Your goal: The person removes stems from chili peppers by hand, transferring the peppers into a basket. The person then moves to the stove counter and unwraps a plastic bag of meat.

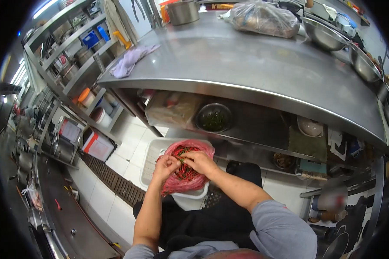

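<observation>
Red chili peppers (186, 173) fill an opened pink plastic bag (177, 185), which rests in a white plastic basket (149, 160) on the floor. Over the chilies, on the left side of the bag, my left hand (167, 166) has its fingertips pinched together; what lies between them is too small to name. Close beside it, my right hand (196, 161) bends its fingers toward the left fingertips, also closed on something small that I cannot make out. Some green stems show among the chilies near both hands.
A steel worktable (246, 56) stands in front, with a lilac cloth (132, 60) on its left corner. On its lower shelf sits a metal bowl of greens (214, 118). A floor drain grate (112, 179) runs at the left, near shelving (71, 84).
</observation>
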Demonstrator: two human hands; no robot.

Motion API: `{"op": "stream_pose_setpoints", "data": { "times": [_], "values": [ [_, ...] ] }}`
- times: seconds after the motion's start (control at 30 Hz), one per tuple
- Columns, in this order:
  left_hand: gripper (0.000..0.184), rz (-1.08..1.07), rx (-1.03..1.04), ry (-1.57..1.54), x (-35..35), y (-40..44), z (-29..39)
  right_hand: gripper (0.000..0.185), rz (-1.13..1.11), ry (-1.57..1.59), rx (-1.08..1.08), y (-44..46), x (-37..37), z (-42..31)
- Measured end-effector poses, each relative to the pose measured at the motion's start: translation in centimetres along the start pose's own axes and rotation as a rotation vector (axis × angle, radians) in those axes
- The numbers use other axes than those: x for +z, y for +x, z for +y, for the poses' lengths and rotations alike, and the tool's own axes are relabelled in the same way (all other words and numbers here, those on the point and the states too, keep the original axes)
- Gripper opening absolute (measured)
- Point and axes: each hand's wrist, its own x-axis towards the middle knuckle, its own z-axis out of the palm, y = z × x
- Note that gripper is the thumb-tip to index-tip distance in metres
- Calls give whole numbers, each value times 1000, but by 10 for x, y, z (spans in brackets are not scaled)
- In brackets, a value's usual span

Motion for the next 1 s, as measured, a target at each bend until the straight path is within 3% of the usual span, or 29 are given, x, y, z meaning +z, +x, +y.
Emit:
{"op": "stream_pose_setpoints", "data": {
  "times": [0.13,0.2,0.37,0.53,0.63,0.77,0.83,1.0],
  "values": [
    [13,-6,-63,-66,10,-8,11,18,-151,-50,56,-4,-1,8],
    [14,-29,-57,-157,9,-8,9,16,-221,165,340,-5,4,15],
    [18,-18,-38,-172,7,-12,0,13,-181,449,469,-11,17,27],
    [12,28,-61,-102,1,-17,-14,14,-31,363,336,-12,17,25],
    [14,-2,-61,-85,1,-18,-13,15,-201,388,430,-21,17,20],
    [15,-35,-36,-105,5,-18,-4,16,-211,430,435,-28,19,24],
    [17,-96,-117,-91,6,-20,-4,16,-197,432,420,-31,13,22],
    [16,-181,-183,-71,16,-23,-12,14,-315,93,388,-45,-7,-8]
  ]
}}
